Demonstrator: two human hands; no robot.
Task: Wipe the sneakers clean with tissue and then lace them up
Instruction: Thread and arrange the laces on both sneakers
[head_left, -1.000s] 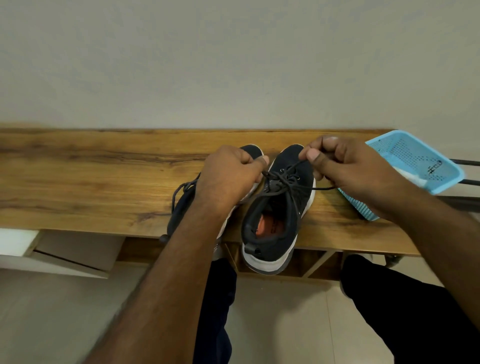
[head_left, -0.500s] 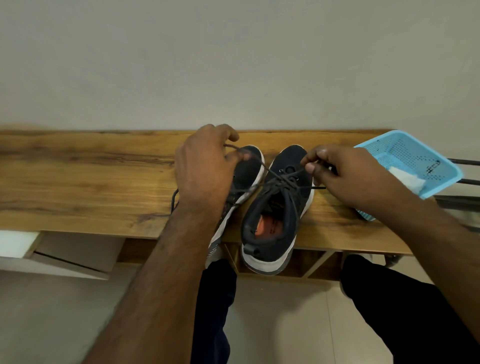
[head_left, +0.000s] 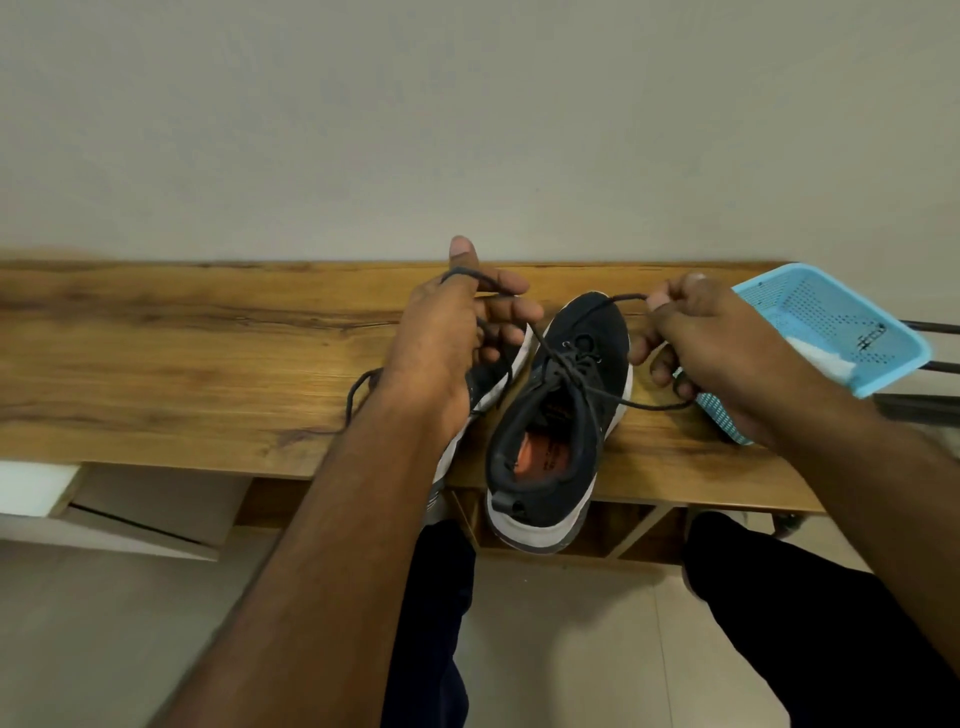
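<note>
Two black sneakers with white soles stand on the wooden table (head_left: 182, 353), toes toward the wall. The right sneaker (head_left: 563, 415) shows an orange insole, and its heel hangs over the front edge. The left sneaker (head_left: 485, 387) is mostly hidden under my left arm. My left hand (head_left: 447, 338) grips one end of the dark lace (head_left: 561, 364), looped over its fingers. My right hand (head_left: 711, 348) pinches the other end, which loops above the toe and trails back under the palm. The two ends cross over the right sneaker's eyelets.
A light blue perforated basket (head_left: 810, 322) with white tissue (head_left: 821, 358) inside sits tilted at the table's right end, touching my right hand. A loose lace (head_left: 358, 387) from the left sneaker lies on the table. The wall runs close behind. My knees are below the table edge.
Both hands have moved apart and toward the wall, drawing the lace ends out. My left hand has risen with its thumb up, and a lace loop now shows by my right fingers.
</note>
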